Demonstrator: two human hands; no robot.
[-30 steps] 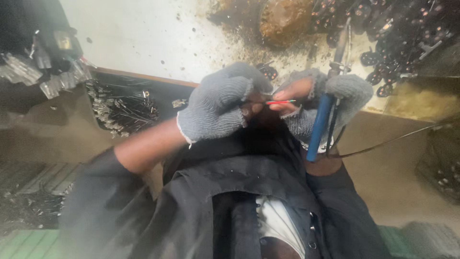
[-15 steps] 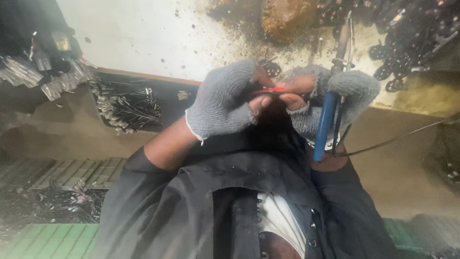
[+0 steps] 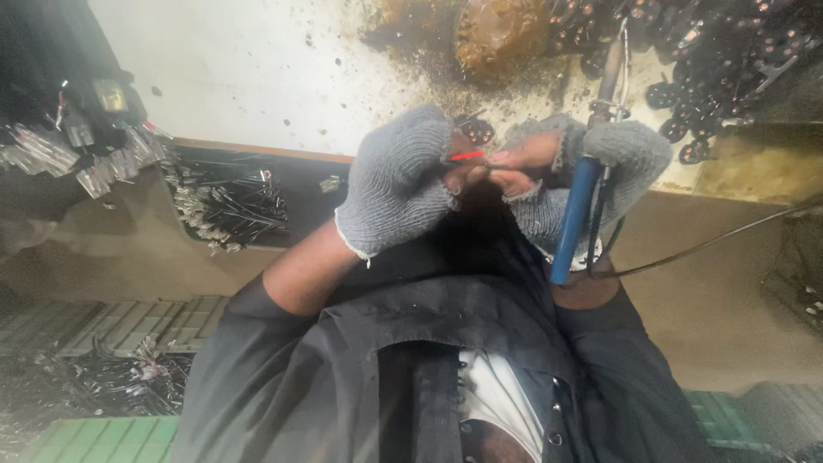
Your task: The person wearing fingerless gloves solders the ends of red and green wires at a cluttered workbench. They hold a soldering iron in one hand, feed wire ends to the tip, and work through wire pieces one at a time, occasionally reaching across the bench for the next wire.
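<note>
Two gloved hands meet above the stained table (image 3: 257, 77). The left hand (image 3: 396, 184) pinches a thin red wire (image 3: 467, 156) in closed fingers; the right hand (image 3: 591, 176) grips a blue-handled soldering iron (image 3: 576, 214) while touching the wire. Seemingly wire preparation; next calls for steady tip placement.

A soldering workshop: scorched bench (image 3: 257, 77), soldering iron (image 3: 576, 214) (blue-handled), heaped wire bundles (image 3: 227, 206).

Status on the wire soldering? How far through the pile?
Done: cannot tell from this view. In hand: left hand pinches a red wire with the right hand, which also grips a blue-handled soldering iron, tip up and off the wire. Left: a heap of wires in the tray and black round parts on the bench.
</note>
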